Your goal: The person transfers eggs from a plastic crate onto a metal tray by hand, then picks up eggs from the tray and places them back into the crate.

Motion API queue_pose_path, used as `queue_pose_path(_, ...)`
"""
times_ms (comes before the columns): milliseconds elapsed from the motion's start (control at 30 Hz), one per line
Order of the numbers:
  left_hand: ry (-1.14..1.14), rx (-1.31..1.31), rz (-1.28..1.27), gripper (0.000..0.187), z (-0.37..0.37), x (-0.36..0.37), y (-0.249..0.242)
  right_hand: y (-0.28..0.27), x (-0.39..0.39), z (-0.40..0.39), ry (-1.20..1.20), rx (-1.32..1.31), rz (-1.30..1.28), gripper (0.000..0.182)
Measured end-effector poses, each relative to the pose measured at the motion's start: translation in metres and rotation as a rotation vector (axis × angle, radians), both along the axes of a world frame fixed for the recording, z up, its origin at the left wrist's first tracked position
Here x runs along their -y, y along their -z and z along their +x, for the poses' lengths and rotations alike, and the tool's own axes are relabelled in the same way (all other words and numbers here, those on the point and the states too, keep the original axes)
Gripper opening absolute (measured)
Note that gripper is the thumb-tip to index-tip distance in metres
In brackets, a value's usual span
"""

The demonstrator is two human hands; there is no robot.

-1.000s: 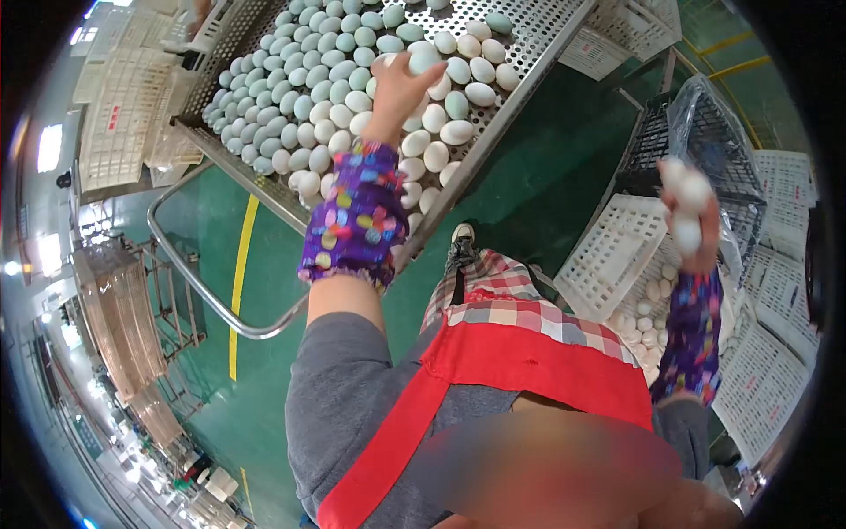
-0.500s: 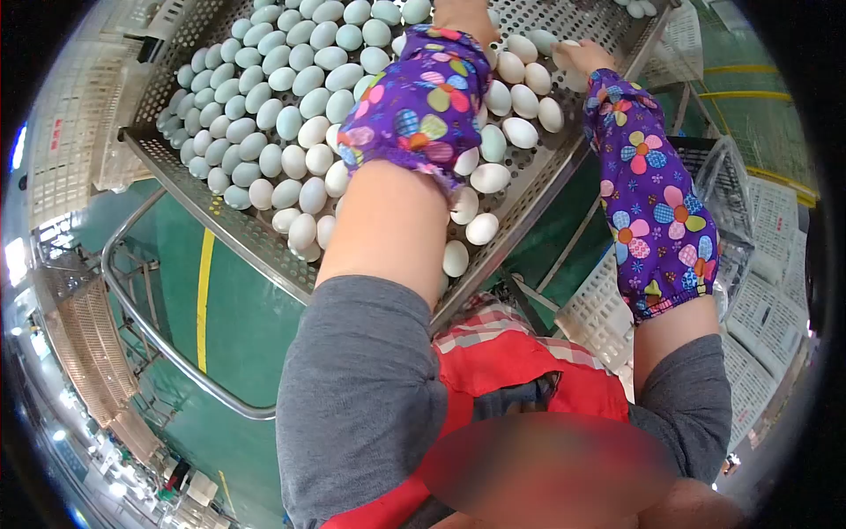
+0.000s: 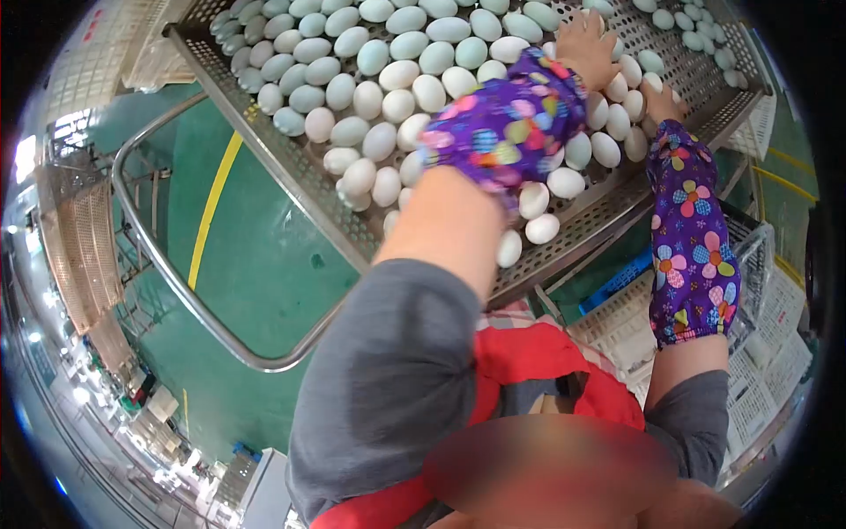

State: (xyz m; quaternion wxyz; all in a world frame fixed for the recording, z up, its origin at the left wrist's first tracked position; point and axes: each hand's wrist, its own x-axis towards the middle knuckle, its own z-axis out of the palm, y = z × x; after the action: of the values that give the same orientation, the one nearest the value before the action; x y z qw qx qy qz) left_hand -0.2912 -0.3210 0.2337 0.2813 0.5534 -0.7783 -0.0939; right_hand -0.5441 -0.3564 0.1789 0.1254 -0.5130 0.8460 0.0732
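Note:
Many pale blue-green and white eggs (image 3: 449, 30) lie in a perforated metal tray (image 3: 326, 216). My left hand (image 3: 588, 51) reaches across the tray with its fingers spread over the eggs; nothing shows gripped in it. At the tray's right side, my right hand (image 3: 663, 101) has its fingers bent around a white egg (image 3: 652, 81), partly covering it. Between and below my hands sits a loose group of white eggs (image 3: 605, 148). Purple flowered sleeve covers are on both forearms, and the left one hides part of the eggs.
More eggs (image 3: 696, 26) lie in the tray's far right corner. A curved metal rail (image 3: 189, 291) stands to the left above the green floor (image 3: 256, 300). Right of me are white crates (image 3: 617, 322), a blue basket (image 3: 621, 278) and newspaper sheets (image 3: 767, 379).
The view has shifted, and the tray appears further right and higher. My left hand has come into full view with fingers spread. My right hand is now lower along the tray's right side.

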Motion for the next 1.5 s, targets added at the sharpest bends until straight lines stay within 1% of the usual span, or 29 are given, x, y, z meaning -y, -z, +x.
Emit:
queue_pose_path(33, 0.111, -0.056, -0.064, 0.05, 0.021, -0.012, 0.004, -0.005, -0.006, 0.008, -0.222, -0.196, 0.142, 0.054)
queue_pose_path(67, 0.174, -0.023, -0.114, 0.05, 0.047, -0.028, -0.014, -0.015, -0.014, 0.022, -0.53, -0.475, 0.318, 0.05)
queue_pose_path(100, 0.236, 0.043, -0.149, 0.051, 0.078, -0.044, -0.029, -0.021, -0.02, 0.033, -0.669, -0.575, 0.325, 0.047)
queue_pose_path(133, 0.284, 0.157, -0.192, 0.051, 0.114, -0.059, -0.037, -0.025, -0.029, 0.041, -0.64, -0.509, 0.191, 0.043)
queue_pose_path(167, 0.306, 0.299, -0.235, 0.051, 0.151, -0.076, -0.041, -0.038, -0.05, 0.055, -0.469, -0.196, -0.181, 0.05)
queue_pose_path(200, 0.307, 0.462, -0.275, 0.052, 0.187, -0.093, -0.041, -0.051, -0.072, 0.07, -0.396, 0.156, -0.574, 0.058)
queue_pose_path(233, 0.197, 0.154, 0.057, 0.044, 0.215, -0.119, -0.056, -0.08, -0.096, 0.083, -0.497, 0.281, -0.734, 0.063)
queue_pose_path(267, 0.132, 0.326, 0.12, 0.056, 0.248, -0.139, -0.045, -0.104, -0.124, 0.098, -0.504, 0.36, -0.771, 0.062)
queue_pose_path(333, 0.004, 0.407, 0.436, 0.068, 0.282, -0.189, -0.039, -0.146, -0.181, 0.119, -0.522, 0.521, -0.846, 0.061)
queue_pose_path(400, -0.164, 0.428, 0.44, 0.074, 0.293, -0.224, 0.011, -0.152, -0.223, 0.117, -0.511, 0.471, -0.809, 0.059)
queue_pose_path(433, -0.269, 0.365, 0.459, 0.074, 0.289, -0.228, 0.016, -0.154, -0.242, 0.117, -0.503, 0.444, -0.793, 0.059)
queue_pose_path(500, -0.468, 0.232, 0.489, 0.073, 0.269, -0.227, 0.019, -0.165, -0.272, 0.119, -0.403, 0.545, -0.733, 0.057)
queue_pose_path(533, -0.491, 0.248, 0.496, 0.073, 0.263, -0.227, 0.015, -0.167, -0.285, 0.119, -0.35, 0.596, -0.696, 0.057)
queue_pose_path(600, -0.547, 0.276, 0.503, 0.071, 0.254, -0.221, 0.008, -0.168, -0.297, 0.116, -0.342, 0.592, -0.688, 0.058)
queue_pose_path(733, -0.597, 0.312, 0.353, 0.069, 0.245, -0.216, 0.025, -0.181, -0.31, 0.115, -0.289, 0.635, -0.71, 0.057)
queue_pose_path(800, -0.6, 0.321, 0.305, 0.069, 0.235, -0.225, 0.023, -0.184, -0.318, 0.11, -0.263, 0.638, -0.716, 0.057)
queue_pose_path(833, -0.574, 0.386, 0.323, 0.071, 0.232, -0.231, 0.022, -0.186, -0.324, 0.106, -0.253, 0.634, -0.717, 0.057)
queue_pose_path(933, -0.529, 0.419, 0.399, 0.073, 0.221, -0.239, 0.009, -0.189, -0.338, 0.096, -0.221, 0.624, -0.728, 0.057)
queue_pose_path(1067, -0.546, 0.278, 0.379, 0.075, 0.207, -0.224, 0.013, -0.188, -0.363, 0.08, -0.18, 0.562, -0.744, 0.056)
queue_pose_path(1133, -0.413, 0.374, 0.433, 0.077, 0.196, -0.239, 0.001, -0.191, -0.375, 0.068, -0.163, 0.515, -0.779, 0.054)
queue_pose_path(1200, -0.294, 0.381, 0.332, 0.073, 0.213, -0.249, 0.027, -0.202, -0.395, 0.048, -0.123, 0.462, -0.841, 0.052)
queue_pose_path(1233, -0.163, 0.416, 0.368, 0.068, 0.215, -0.249, 0.013, -0.209, -0.408, 0.032, -0.088, 0.421, -0.911, 0.05)
queue_pose_path(1267, -0.163, 0.328, 0.361, 0.062, 0.213, -0.249, 0.009, -0.215, -0.425, 0.009, -0.075, 0.352, -1.017, 0.047)
queue_pose_path(1300, -0.162, 0.241, 0.352, 0.056, 0.21, -0.248, 0.005, -0.211, -0.446, -0.017, 0.01, 0.318, -1.088, 0.044)
queue_pose_path(1367, -0.164, 0.156, 0.081, 0.055, 0.218, -0.236, 0.035, -0.216, -0.503, -0.069, 0.219, 0.203, -1.106, 0.041)
queue_pose_path(1400, -0.062, 0.356, -0.006, 0.06, 0.193, -0.239, 0.015, -0.214, -0.536, -0.095, 0.324, 0.136, -1.073, 0.04)
queue_pose_path(1433, 0.079, 0.172, 0.005, 0.057, 0.154, -0.244, -0.01, -0.212, -0.572, -0.114, 0.421, 0.083, -1.035, 0.038)
queue_pose_path(1467, 0.197, -0.013, 0.026, 0.056, 0.115, -0.256, -0.038, -0.206, -0.605, -0.128, 0.516, 0.06, -0.893, 0.038)
queue_pose_path(1500, 0.323, -0.158, 0.139, 0.052, 0.076, -0.268, -0.062, -0.194, -0.633, -0.137, 0.6, 0.054, -0.757, 0.038)
